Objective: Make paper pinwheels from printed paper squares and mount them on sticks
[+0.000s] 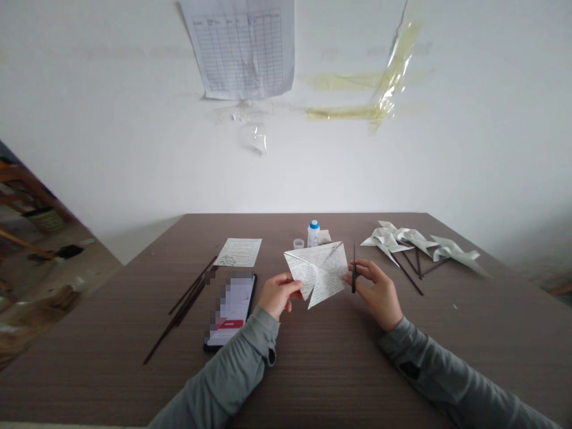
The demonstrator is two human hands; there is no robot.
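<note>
My left hand (279, 294) pinches the lower left edge of a folded sheet of printed paper (319, 271) and holds it up above the brown table (313, 369). The paper is folded into pinwheel-like flaps. My right hand (379, 292) is closed on a thin dark stick (354, 268), held upright just right of the paper, with the fingertips touching the paper's right edge. Both sleeves are grey.
A phone (232, 310) lies left of my left hand, with several dark sticks (185, 304) and a printed sheet (239, 252) further left. A small white bottle with a blue cap (313, 233) and a cap (298, 243) stand behind. Finished paper pinwheels (420, 244) lie at the right.
</note>
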